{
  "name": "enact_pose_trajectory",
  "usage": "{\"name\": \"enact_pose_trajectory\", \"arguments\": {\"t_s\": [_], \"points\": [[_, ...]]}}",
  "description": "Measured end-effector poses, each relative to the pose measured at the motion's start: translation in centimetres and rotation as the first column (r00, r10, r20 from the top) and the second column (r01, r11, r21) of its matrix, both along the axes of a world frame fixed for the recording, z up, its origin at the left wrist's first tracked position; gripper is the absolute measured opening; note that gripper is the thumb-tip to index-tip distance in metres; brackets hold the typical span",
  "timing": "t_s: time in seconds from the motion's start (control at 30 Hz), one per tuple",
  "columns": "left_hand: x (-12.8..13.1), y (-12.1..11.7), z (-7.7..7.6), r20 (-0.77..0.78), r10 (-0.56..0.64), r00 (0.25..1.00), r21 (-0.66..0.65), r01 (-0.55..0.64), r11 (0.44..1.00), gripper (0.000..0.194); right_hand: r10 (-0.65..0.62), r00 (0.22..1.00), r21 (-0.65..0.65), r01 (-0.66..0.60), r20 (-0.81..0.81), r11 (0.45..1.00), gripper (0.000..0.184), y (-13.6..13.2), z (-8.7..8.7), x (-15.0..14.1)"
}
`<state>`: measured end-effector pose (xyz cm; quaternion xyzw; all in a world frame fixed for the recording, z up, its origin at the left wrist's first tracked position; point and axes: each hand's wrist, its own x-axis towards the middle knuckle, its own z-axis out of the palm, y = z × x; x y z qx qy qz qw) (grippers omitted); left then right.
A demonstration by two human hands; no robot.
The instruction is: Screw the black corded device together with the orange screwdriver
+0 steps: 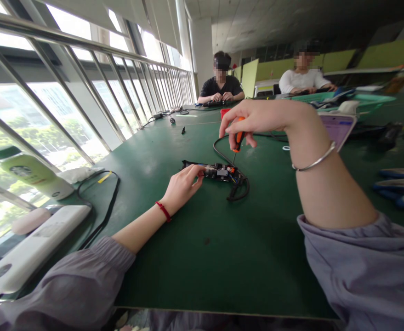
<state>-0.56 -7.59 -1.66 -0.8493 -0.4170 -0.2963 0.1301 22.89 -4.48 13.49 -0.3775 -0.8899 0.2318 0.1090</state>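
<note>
A black elongated device (219,172) lies on the green table, its inner parts exposed: a grey block, orange bits and thin wires. My left hand (184,186) grips its left part between thumb and fingers. My right hand (253,120) is closed around a screwdriver (239,138) with an orange and black handle, held upright. The thin shaft points down at the device's right end; whether the tip sits in a screw is too small to tell. A black cable (241,192) curls at that end.
A bottle (32,172), a white power bank-like slab (36,246) and a black cable stand at the left by the railing (84,50). At the right are a phone (339,126), a teal basket (370,101) and gloves (403,188). Two people sit across the table.
</note>
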Motion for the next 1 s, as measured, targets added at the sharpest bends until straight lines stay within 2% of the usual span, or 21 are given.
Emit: {"name": "enact_pose_trajectory", "arguments": {"t_s": [0.17,0.37,0.6,0.8,1.0], "points": [[0.0,0.0,0.1,0.008,-0.020,1.000,0.008,0.020,1.000,0.016,0.006,0.996,-0.031,-0.008,-0.093,0.999,0.024,-0.5,0.3,0.1],[0.0,0.3,0.1,0.008,-0.025,1.000,0.015,0.025,1.000,0.017,0.051,0.982,0.033,-0.046,-0.183,0.998,0.020,-1.4,0.7,-0.8],[0.1,0.4,0.0,-0.065,-0.017,0.998,0.060,0.021,0.998,0.019,0.016,0.993,-0.034,-0.020,-0.114,0.999,0.015,-0.9,-0.1,-1.6],[0.1,0.3,0.1,-0.096,-0.025,0.995,0.073,0.032,0.997,0.020,-0.011,0.996,0.007,0.011,-0.084,1.000,0.019,-1.1,0.3,-1.5],[0.1,0.4,0.0,-0.102,-0.030,0.994,0.075,0.038,0.996,0.020,0.012,0.999,0.037,-0.010,-0.053,0.999,0.022,-1.0,0.2,-1.4]]}}
